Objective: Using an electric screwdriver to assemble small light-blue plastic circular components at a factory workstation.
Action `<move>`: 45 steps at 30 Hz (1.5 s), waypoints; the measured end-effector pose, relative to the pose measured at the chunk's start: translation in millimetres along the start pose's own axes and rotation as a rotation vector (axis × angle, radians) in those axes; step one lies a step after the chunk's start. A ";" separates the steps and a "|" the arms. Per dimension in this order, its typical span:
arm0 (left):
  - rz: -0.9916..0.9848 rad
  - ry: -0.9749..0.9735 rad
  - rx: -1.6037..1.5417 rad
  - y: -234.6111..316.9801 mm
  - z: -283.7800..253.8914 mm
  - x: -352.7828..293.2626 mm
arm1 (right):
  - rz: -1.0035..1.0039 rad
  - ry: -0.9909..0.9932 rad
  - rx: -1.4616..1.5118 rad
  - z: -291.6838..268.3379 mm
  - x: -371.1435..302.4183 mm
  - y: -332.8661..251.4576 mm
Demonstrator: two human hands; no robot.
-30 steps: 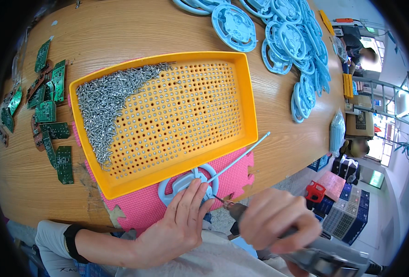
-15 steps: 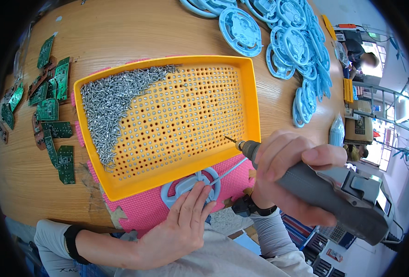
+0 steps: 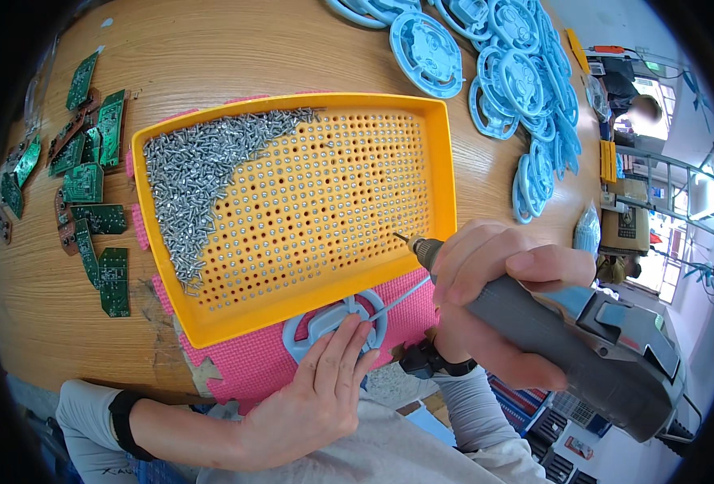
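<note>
In my right hand (image 3: 494, 294) is a dark grey electric screwdriver (image 3: 559, 331), fingers wrapped around its body. Its thin bit points left, over the right part of a yellow tray (image 3: 450, 185); I cannot tell whether the tip touches a screw. Many small silver screws stand in the tray's rows of holes, and a heap of loose screws (image 3: 183, 189) fills its left side. My left hand (image 3: 325, 387) lies with fingers stretched out on a light blue wheel-shaped plastic part (image 3: 295, 335) at the tray's near edge. The fingers cover part of it.
Under the tray lies a pink foam mat (image 3: 252, 363). Green circuit boards (image 3: 83, 185) are scattered at the left of the wooden table (image 3: 236, 48). Light blue wheel-shaped parts (image 3: 518, 85) pile up at the far right. Another person (image 3: 643, 109) is in the right background.
My right hand and the screwdriver have shifted slightly left and up. The whole view has moved a little. My left hand stays on the blue part.
</note>
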State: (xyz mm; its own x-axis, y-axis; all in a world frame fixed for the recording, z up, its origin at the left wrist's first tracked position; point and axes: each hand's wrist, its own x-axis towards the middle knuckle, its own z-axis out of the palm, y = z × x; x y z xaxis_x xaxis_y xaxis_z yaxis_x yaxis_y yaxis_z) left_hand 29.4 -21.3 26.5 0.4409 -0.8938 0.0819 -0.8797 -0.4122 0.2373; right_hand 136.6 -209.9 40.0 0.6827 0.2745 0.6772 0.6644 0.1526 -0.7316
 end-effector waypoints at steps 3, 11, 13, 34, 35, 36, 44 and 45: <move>-0.005 0.002 -0.004 -0.4 0.4 -1.0 | -0.008 0.116 -0.029 11.7 -3.9 0.5; -0.039 0.047 0.001 2.6 7.6 -3.6 | 0.040 0.058 0.162 34.3 20.9 -54.5; -0.032 0.027 0.025 4.0 7.2 -3.7 | 0.066 -0.062 0.249 37.9 20.2 -51.6; -0.143 0.174 -0.089 11.4 11.4 -0.8 | 0.175 -0.306 0.195 67.0 13.3 -34.1; -0.144 0.173 -0.089 11.9 11.0 -0.6 | 0.175 -0.307 0.196 67.0 13.7 -33.6; -0.142 0.170 -0.083 12.0 12.1 -0.3 | 0.170 -0.289 0.208 67.5 12.8 -31.7; -0.131 0.122 -0.065 9.3 3.2 -4.5 | 0.121 -0.168 0.305 77.5 4.9 -21.5; -0.128 0.151 -0.112 7.8 3.6 -5.9 | 0.112 -0.152 0.320 78.6 4.2 -20.1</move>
State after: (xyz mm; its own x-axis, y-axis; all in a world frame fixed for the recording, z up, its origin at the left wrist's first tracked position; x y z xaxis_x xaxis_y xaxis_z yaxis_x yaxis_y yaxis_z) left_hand 19.3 -19.9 24.4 0.5768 -0.7954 0.1863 -0.7932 -0.4908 0.3604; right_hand 102.3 -137.1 51.4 0.6771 0.4401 0.5898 0.4428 0.3965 -0.8042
